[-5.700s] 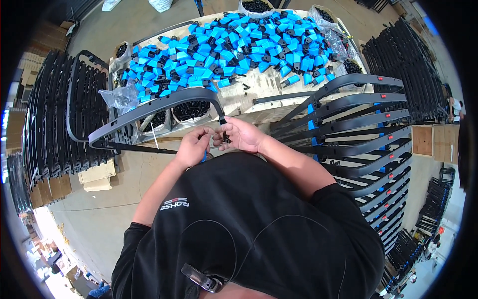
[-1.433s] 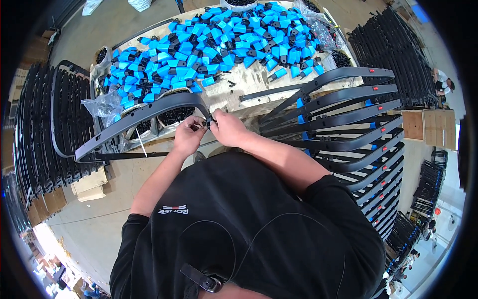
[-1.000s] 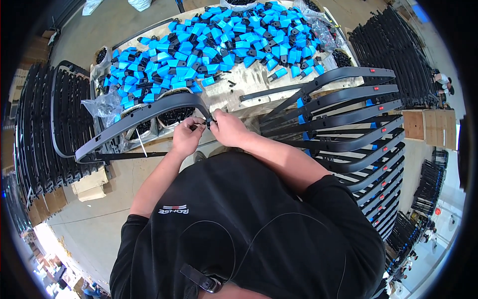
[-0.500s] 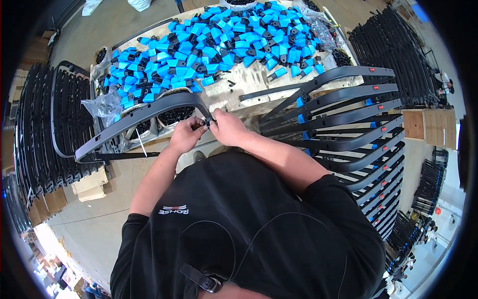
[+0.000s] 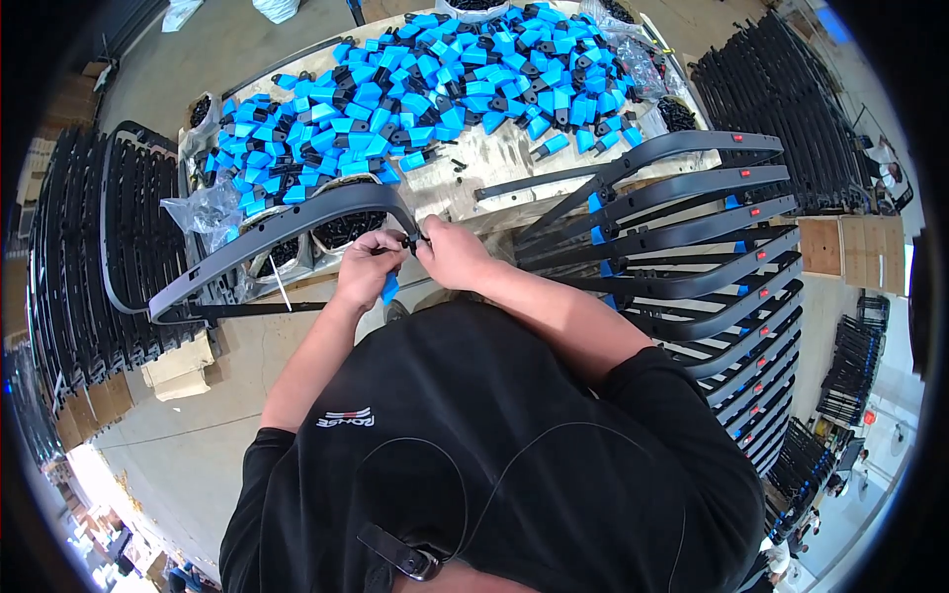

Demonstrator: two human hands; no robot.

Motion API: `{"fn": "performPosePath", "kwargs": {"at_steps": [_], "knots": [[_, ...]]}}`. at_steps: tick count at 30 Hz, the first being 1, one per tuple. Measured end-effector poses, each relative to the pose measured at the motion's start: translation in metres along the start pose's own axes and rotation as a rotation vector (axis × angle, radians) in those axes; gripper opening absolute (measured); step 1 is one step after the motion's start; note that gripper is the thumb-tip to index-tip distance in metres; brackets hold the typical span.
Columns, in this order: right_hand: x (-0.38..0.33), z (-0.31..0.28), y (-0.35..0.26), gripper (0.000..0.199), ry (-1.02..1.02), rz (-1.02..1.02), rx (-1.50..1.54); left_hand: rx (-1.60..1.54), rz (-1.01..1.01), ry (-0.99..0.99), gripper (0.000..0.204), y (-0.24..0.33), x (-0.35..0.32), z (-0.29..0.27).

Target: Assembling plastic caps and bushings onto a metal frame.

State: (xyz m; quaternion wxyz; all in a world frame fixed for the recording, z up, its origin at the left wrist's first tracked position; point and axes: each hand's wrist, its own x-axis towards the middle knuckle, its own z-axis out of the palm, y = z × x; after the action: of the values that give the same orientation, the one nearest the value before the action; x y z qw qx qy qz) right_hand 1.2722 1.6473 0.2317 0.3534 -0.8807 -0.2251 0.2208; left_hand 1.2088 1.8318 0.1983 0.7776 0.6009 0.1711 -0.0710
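Note:
A curved black frame [image 5: 287,215] slants across the near edge of the table, its right end bent down between my hands. My right hand [image 5: 455,255] is closed around that end. My left hand [image 5: 366,269] meets it there, thumb and fingers pinched together at a small dark fitting [image 5: 408,240]; what exactly they pinch is too small to tell. Below the left fingers a blue plastic piece [image 5: 389,289] shows in part, the rest of it covered by the hand. Beyond the frame is a container of small black parts [image 5: 348,230].
A heap of blue-and-black plastic pieces [image 5: 435,84] covers much of the table [image 5: 474,168]. Similar black frames [image 5: 702,208] are stacked at my right, with more frames [image 5: 74,257] standing at the left. A clear plastic bag [image 5: 206,215] lies at the table's left edge.
The blue piece has come into sight beneath my left hand, which has turned slightly at the frame's end. My right hand and the frame stay in place.

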Motion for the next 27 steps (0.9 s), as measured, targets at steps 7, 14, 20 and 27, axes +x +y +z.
{"fn": "performPosePath", "kwargs": {"at_steps": [7,14,20,27], "knots": [[-0.002,-0.002,-0.001,0.027,-0.007,0.011,0.001,0.049,-0.487,0.104,0.022,0.022,0.005,0.025],[-0.001,0.003,0.002,0.026,0.033,-0.030,0.005,-0.063,-0.214,0.026,0.009,0.018,0.001,0.007],[0.000,0.002,0.002,0.028,-0.019,0.011,-0.039,0.000,-0.524,0.072,0.023,0.015,0.005,0.018],[0.001,0.003,0.006,0.028,-0.004,-0.059,-0.069,0.229,-0.266,0.024,0.028,-0.004,0.005,0.008]]}}
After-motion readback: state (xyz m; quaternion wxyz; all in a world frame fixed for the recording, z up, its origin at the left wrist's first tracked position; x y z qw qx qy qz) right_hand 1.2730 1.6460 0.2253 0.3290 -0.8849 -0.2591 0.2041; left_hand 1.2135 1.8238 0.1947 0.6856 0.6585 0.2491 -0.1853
